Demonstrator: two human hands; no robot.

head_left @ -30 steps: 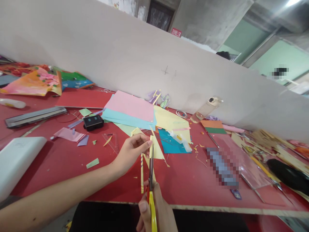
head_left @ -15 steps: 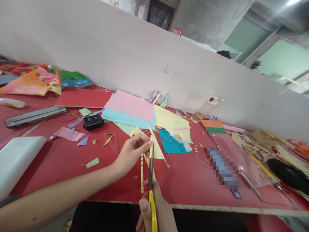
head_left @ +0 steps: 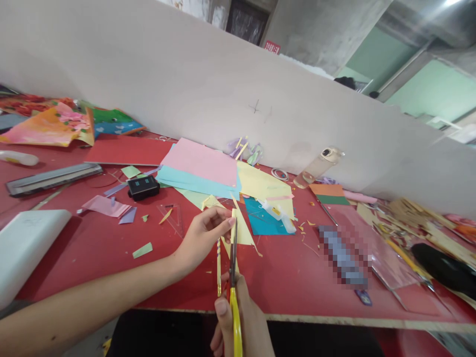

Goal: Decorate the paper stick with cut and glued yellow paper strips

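Note:
Between the thumb and fingers of my left hand (head_left: 208,233) is a narrow pale yellow paper strip (head_left: 233,229). My right hand (head_left: 243,317) grips scissors (head_left: 235,312) with yellow and red handles, their blades pointing away from me along the strip. A patterned pencil (head_left: 219,272) shows just below my left fingers; whether it is held or lies on the table I cannot tell. Under and beyond the hands lies a piece of yellow paper (head_left: 243,230) with a cut, slanting edge.
On the red table (head_left: 290,277) lie pink paper (head_left: 201,161), a black box (head_left: 143,188), a white glue bottle (head_left: 277,214) and paper scraps. A clear bottle (head_left: 316,168) stands near the wall. A white block (head_left: 31,248) is at left, a craft knife (head_left: 405,258) at right.
The scissor blades have drawn slightly closer together along the strip. My left hand stays in place, still pinching the paper.

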